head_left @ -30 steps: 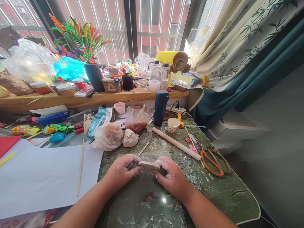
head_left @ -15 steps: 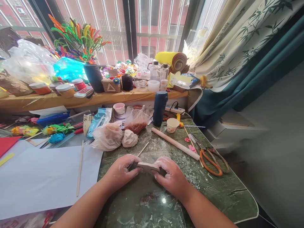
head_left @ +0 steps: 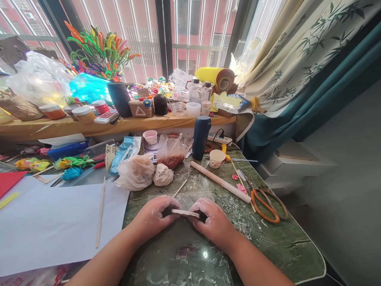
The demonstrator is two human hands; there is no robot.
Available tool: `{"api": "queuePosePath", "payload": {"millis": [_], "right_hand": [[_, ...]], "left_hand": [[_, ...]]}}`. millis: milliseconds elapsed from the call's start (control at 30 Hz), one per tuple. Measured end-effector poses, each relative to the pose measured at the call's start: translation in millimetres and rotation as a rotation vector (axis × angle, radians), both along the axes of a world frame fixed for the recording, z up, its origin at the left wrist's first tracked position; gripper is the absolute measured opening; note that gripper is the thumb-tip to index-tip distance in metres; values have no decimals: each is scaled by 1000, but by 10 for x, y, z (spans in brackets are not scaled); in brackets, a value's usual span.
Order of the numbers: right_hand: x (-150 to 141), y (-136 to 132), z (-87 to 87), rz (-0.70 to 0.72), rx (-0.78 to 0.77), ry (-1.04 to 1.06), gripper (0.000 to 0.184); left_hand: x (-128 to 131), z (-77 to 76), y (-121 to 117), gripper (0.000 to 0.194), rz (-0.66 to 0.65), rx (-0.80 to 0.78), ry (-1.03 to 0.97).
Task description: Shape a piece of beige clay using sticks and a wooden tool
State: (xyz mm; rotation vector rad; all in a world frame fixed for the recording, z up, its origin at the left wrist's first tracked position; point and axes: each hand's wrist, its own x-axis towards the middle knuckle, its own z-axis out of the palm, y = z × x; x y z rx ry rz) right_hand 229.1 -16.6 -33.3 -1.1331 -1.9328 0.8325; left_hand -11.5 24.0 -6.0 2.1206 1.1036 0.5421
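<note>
pinching thin pale slab (head_left: 185, 213) by opposite ends, left hand (head_left: 156, 214) and right hand (head_left: 213, 219) slightly apart; slab nearly edge-on over tabletop (head_left: 285, 250), two-ended support probably keeping thin piece from sagging.

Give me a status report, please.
Left hand and right hand pinch opposite ends of thin, pale, clay-like slab. Slab edge-on. Slim pale wooden stick just beyond left hand.

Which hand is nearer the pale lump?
Left. The left hand is on the near side of the pale lump; the right hand is farther off, to the near right.
</note>
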Motion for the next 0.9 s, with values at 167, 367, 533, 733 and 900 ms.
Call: {"api": "queuePosePath", "payload": {"millis": [167, 367, 533, 733, 900], "right_hand": [[5, -6, 6, -4, 20, 10, 9], [19, 12, -44, -7, 38, -10, 6], [19, 26, -60, -102, -54, -17, 3], [8, 25, -23, -103, -121, -3, 5], [2, 24, -21, -106, -115, -14, 3]], "left_hand": [[-9, -11, -2, 16, -7, 13, 18], [-30, -31, 0, 15, -26, 62, -1], [-31, -20, -10, 12, 0, 85, -3], [-27, -36, 11, 12, 41, 97, -26], [-39, -58, 32, 8, 48, 109, -32]]}}
